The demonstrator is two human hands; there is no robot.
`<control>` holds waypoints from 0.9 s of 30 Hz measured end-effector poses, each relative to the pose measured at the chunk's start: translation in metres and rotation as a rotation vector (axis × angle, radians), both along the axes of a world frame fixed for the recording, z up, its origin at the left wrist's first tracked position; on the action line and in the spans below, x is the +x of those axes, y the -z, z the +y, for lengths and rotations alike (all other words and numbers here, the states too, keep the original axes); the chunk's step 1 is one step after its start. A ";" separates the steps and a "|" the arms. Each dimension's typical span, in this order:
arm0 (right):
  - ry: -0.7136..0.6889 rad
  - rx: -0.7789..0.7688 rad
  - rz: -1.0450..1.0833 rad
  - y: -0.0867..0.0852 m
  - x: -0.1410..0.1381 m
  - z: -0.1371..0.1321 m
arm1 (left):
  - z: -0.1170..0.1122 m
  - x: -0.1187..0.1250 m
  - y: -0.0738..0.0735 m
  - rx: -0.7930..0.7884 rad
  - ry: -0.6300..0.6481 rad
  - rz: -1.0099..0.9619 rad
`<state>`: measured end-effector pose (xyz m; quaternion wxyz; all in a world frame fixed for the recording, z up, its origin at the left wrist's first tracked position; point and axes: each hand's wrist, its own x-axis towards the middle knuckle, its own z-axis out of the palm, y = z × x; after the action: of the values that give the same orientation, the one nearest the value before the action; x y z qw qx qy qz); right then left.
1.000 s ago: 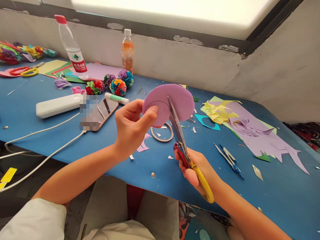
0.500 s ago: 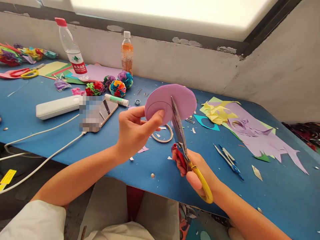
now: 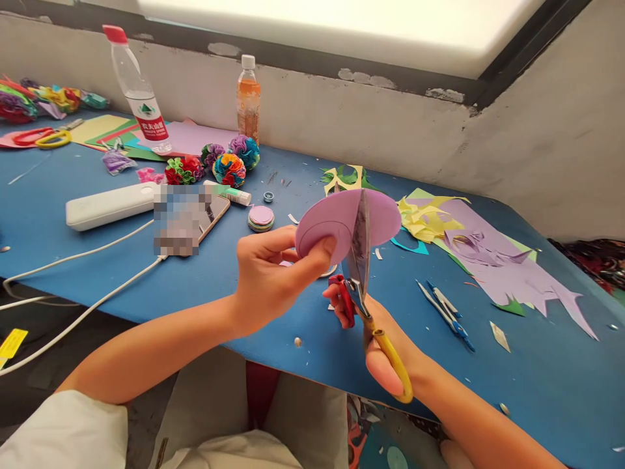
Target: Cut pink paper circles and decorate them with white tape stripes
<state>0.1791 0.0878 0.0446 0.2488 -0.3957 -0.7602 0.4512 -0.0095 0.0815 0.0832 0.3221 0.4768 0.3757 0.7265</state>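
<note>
Between left fingers (image 3: 319, 251), purple paper disc (image 3: 342, 221)

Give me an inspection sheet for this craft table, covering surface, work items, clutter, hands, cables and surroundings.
Surface: blue table, speckled with small paper bits.
Job's things: purple paper disc held above the table; scissors with red and yellow handles, blades into the disc.
Clutter: paper scraps, paper flower balls, two bottles, glue stick, phone, white power bank, compass, second scissors.
Grips: left hand pinches the disc; right hand grips the scissors.
Cables: white cables run off the table's near edge.
Surroundings: grey wall, window ledge above.
</note>
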 end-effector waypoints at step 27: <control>0.198 -0.203 -0.001 -0.002 -0.010 -0.006 | -0.002 0.000 -0.003 0.008 0.013 0.009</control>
<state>0.1694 0.0814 0.0461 0.2506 -0.4922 -0.6680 0.4987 -0.0098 0.0799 0.0858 0.3232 0.4837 0.3712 0.7237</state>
